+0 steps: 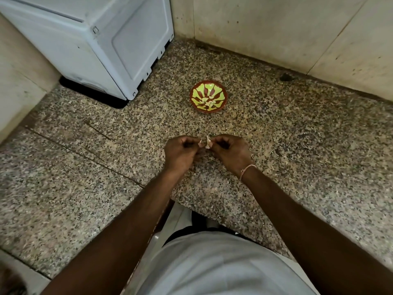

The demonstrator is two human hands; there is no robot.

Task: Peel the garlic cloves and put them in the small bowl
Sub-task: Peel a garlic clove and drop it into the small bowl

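Landmark: the small bowl (208, 96) stood on the speckled worktop (297, 145), towards the corner wall, just right of the white appliance (85, 39).
Clove: the garlic clove (207, 142) was held in the air on your side of the bowl, well apart from it, between your two hands.
Left hand (180, 152): your fingers were curled, pinching a flap of papery skin (200, 142).
Right hand (229, 151): its fingers were clenched round the clove itself.
Bowl contents: pale bits showed in the middle (peeled cloves or pattern, I could not tell).
Doing it well: you probably needed a firm right-hand hold while the left pulled the skin away in one strip, low over the worktop.
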